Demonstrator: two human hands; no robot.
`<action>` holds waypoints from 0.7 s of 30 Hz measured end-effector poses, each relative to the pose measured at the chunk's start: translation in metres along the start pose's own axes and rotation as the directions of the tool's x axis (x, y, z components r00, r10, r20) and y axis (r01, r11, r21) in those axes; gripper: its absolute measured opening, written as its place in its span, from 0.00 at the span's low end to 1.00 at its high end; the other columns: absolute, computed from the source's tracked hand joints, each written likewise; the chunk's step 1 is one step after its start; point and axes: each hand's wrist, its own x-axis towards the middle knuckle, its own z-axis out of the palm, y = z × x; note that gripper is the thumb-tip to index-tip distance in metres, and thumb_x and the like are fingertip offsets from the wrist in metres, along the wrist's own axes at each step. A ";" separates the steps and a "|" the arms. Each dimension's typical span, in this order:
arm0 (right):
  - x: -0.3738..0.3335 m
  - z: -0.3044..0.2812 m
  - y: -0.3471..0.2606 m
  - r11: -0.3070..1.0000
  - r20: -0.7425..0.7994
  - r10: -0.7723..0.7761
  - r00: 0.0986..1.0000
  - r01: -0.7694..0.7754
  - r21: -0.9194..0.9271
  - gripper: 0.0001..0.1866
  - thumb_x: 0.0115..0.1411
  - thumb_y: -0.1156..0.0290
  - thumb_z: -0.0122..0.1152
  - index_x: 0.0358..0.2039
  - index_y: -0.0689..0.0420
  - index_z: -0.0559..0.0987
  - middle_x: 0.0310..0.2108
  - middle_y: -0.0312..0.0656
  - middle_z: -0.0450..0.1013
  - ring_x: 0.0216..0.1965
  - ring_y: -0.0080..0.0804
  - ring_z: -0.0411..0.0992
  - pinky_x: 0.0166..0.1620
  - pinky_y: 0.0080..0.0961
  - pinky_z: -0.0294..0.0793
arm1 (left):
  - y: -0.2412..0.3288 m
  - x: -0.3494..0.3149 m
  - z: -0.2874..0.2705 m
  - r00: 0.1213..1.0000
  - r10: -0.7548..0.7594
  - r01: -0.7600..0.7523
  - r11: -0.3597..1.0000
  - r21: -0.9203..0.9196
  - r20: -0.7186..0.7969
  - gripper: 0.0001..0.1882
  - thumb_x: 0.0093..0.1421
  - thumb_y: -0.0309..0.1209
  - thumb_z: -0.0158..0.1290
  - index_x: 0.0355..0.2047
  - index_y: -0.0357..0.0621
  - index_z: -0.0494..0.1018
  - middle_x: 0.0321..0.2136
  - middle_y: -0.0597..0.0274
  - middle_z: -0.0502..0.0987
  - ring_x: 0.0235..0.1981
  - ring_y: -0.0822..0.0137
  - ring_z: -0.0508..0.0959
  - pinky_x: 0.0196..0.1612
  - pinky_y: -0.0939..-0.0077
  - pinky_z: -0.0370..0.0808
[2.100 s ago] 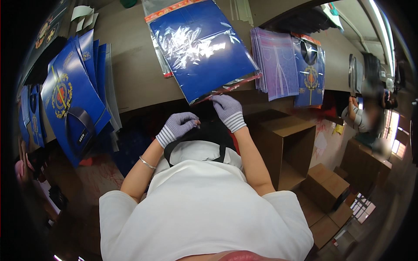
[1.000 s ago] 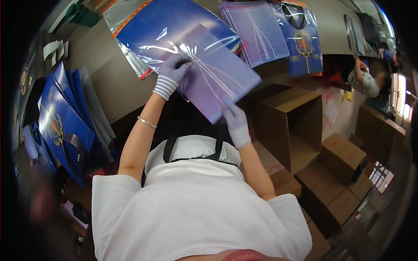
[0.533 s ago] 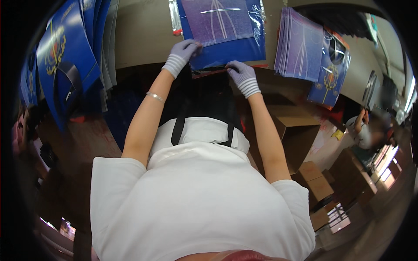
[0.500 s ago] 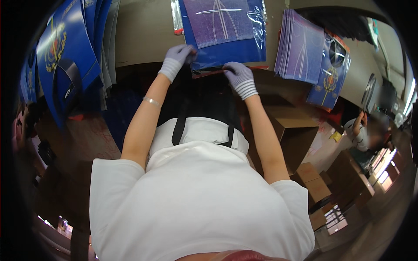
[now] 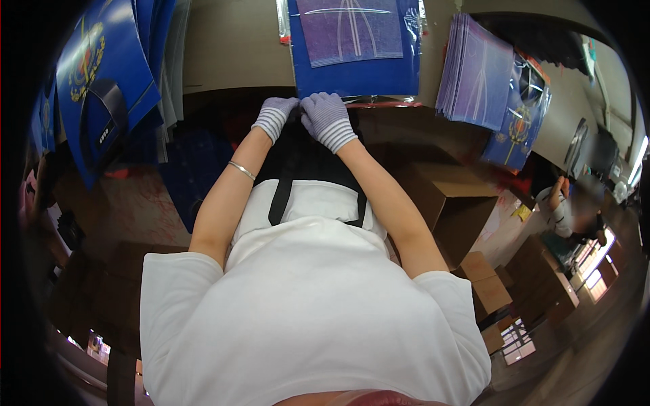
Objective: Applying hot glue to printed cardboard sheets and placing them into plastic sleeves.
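Note:
A clear plastic bag [image 5: 359,86] lies at the near edge of the table. Inside it are a blue bag or folder and a purple sheet [image 5: 349,37] printed with white lines. At the bag's near left corner, my right hand [image 5: 326,118], in a lilac knit glove with a striped cuff, has its fingers bent onto the edge. My left hand [image 5: 276,116], gloved alike, is closed just beside it, fingertips almost meeting the right ones. What the left fingertips pinch is hidden. A reddish strip [image 5: 389,103] runs along the bag's near edge.
A stack of purple sheets [image 5: 474,74] lies to the right, beside another packed blue bag [image 5: 518,128]. Blue bags with black handles [image 5: 112,74] hang over the table's left side. An open carton [image 5: 450,186] stands below right; another person [image 5: 569,203] is beyond.
My right hand has moved left along the bag's near edge to its corner, beside my left hand. The left hand has shifted slightly right and down.

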 end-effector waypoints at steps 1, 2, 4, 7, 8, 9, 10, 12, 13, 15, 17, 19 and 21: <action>-0.008 -0.011 0.005 0.989 -0.097 -0.034 0.995 0.047 0.138 0.08 0.46 0.66 0.58 0.26 0.53 0.72 0.26 0.41 0.70 0.32 0.39 0.69 0.37 0.34 0.66 | 0.004 -0.001 -0.005 0.998 -0.002 0.009 0.991 0.134 -0.058 0.13 0.54 0.36 0.49 0.25 0.38 0.76 0.24 0.60 0.78 0.27 0.66 0.77 0.32 0.74 0.71; -0.020 -0.025 0.013 0.985 -0.074 0.003 0.997 0.010 0.170 0.08 0.46 0.66 0.58 0.26 0.55 0.73 0.26 0.43 0.70 0.32 0.42 0.70 0.37 0.36 0.67 | 0.005 -0.004 -0.010 0.999 -0.018 0.019 1.000 0.008 -0.035 0.11 0.55 0.34 0.49 0.27 0.39 0.76 0.26 0.60 0.79 0.30 0.66 0.77 0.34 0.74 0.71; -0.073 -0.074 0.056 0.956 -0.204 0.290 0.935 -0.273 0.111 0.07 0.45 0.68 0.56 0.24 0.57 0.76 0.25 0.47 0.71 0.30 0.45 0.71 0.34 0.39 0.70 | 0.009 -0.011 -0.023 0.977 -0.212 0.186 0.918 -0.351 -0.035 0.09 0.56 0.33 0.47 0.28 0.43 0.75 0.29 0.61 0.79 0.33 0.67 0.77 0.37 0.73 0.72; -0.202 -0.161 0.150 0.334 -0.364 0.926 0.099 -0.663 0.670 0.07 0.48 0.70 0.54 0.22 0.60 0.77 0.17 0.43 0.74 0.18 0.37 0.69 0.25 0.28 0.70 | 0.007 -0.020 -0.036 0.978 -0.204 0.162 0.870 -0.466 -0.042 0.11 0.59 0.38 0.46 0.30 0.44 0.72 0.30 0.60 0.77 0.34 0.66 0.76 0.37 0.70 0.73; -0.261 -0.182 0.168 0.218 -0.611 0.791 -0.020 -0.925 0.312 0.09 0.51 0.69 0.55 0.24 0.62 0.76 0.22 0.44 0.76 0.21 0.35 0.71 0.29 0.30 0.71 | 0.004 -0.023 -0.037 0.973 -0.225 0.163 0.830 -0.534 -0.052 0.13 0.60 0.40 0.46 0.31 0.43 0.71 0.31 0.58 0.76 0.34 0.65 0.76 0.37 0.69 0.73; -0.308 -0.183 0.178 0.060 -0.601 0.782 -0.165 -0.940 0.335 0.11 0.53 0.66 0.55 0.30 0.62 0.76 0.28 0.47 0.76 0.26 0.40 0.72 0.34 0.32 0.71 | 0.002 -0.024 -0.037 0.975 -0.213 0.212 0.810 -0.547 0.064 0.18 0.59 0.44 0.48 0.33 0.40 0.71 0.31 0.57 0.76 0.33 0.64 0.76 0.35 0.69 0.74; -0.338 -0.172 0.186 0.146 -0.573 0.819 0.000 -0.967 0.209 0.15 0.54 0.63 0.56 0.35 0.62 0.74 0.33 0.49 0.75 0.32 0.41 0.73 0.38 0.34 0.71 | 0.000 -0.024 -0.035 0.970 -0.166 0.239 0.785 -0.572 0.178 0.22 0.58 0.48 0.49 0.34 0.38 0.70 0.30 0.57 0.75 0.33 0.64 0.76 0.33 0.69 0.75; -0.355 -0.128 0.178 0.179 -0.179 0.973 0.149 -0.971 0.161 0.16 0.56 0.63 0.55 0.38 0.62 0.74 0.36 0.49 0.75 0.38 0.40 0.73 0.44 0.32 0.70 | -0.002 -0.026 -0.029 0.947 -0.175 0.301 0.770 -0.563 0.268 0.25 0.60 0.49 0.45 0.38 0.36 0.69 0.34 0.53 0.75 0.36 0.59 0.76 0.37 0.66 0.75; -0.340 -0.102 0.165 0.280 -0.035 0.959 0.280 -0.927 0.250 0.17 0.55 0.63 0.56 0.41 0.62 0.74 0.36 0.48 0.75 0.38 0.37 0.73 0.44 0.30 0.71 | -0.001 -0.027 -0.025 0.944 -0.040 0.260 0.704 -0.661 0.328 0.24 0.62 0.47 0.43 0.39 0.35 0.69 0.36 0.51 0.75 0.39 0.56 0.76 0.41 0.64 0.75; -0.264 -0.051 0.126 0.350 0.252 0.802 0.542 -0.767 0.538 0.17 0.55 0.64 0.56 0.41 0.62 0.75 0.36 0.46 0.75 0.38 0.31 0.73 0.42 0.24 0.71 | 0.007 -0.028 -0.020 0.943 0.086 0.242 0.480 -0.843 0.320 0.26 0.65 0.46 0.34 0.47 0.33 0.65 0.46 0.43 0.70 0.51 0.49 0.69 0.54 0.57 0.67; -0.168 -0.021 0.081 0.588 0.168 0.511 0.843 -0.486 0.646 0.14 0.54 0.68 0.55 0.40 0.58 0.75 0.36 0.44 0.75 0.38 0.32 0.73 0.43 0.24 0.70 | 0.019 -0.029 -0.018 0.931 0.236 0.183 0.359 -0.915 0.279 0.28 0.65 0.48 0.31 0.49 0.32 0.62 0.49 0.42 0.67 0.54 0.49 0.66 0.56 0.55 0.64; -0.076 -0.007 0.056 0.519 0.085 0.304 0.949 -0.240 0.820 0.11 0.55 0.72 0.50 0.39 0.59 0.75 0.35 0.44 0.75 0.37 0.30 0.74 0.43 0.23 0.70 | 0.033 -0.028 -0.021 0.923 0.335 0.110 0.241 -0.964 0.189 0.35 0.64 0.53 0.25 0.54 0.31 0.56 0.56 0.39 0.57 0.60 0.46 0.56 0.61 0.52 0.55; -0.019 -0.013 0.065 0.283 0.134 0.397 0.908 -0.260 0.923 0.11 0.55 0.76 0.49 0.38 0.63 0.74 0.34 0.44 0.75 0.33 0.30 0.76 0.35 0.22 0.73 | 0.044 -0.026 -0.030 0.953 0.282 0.052 0.203 -0.978 0.109 0.36 0.63 0.54 0.26 0.55 0.31 0.54 0.57 0.38 0.55 0.60 0.44 0.55 0.61 0.50 0.53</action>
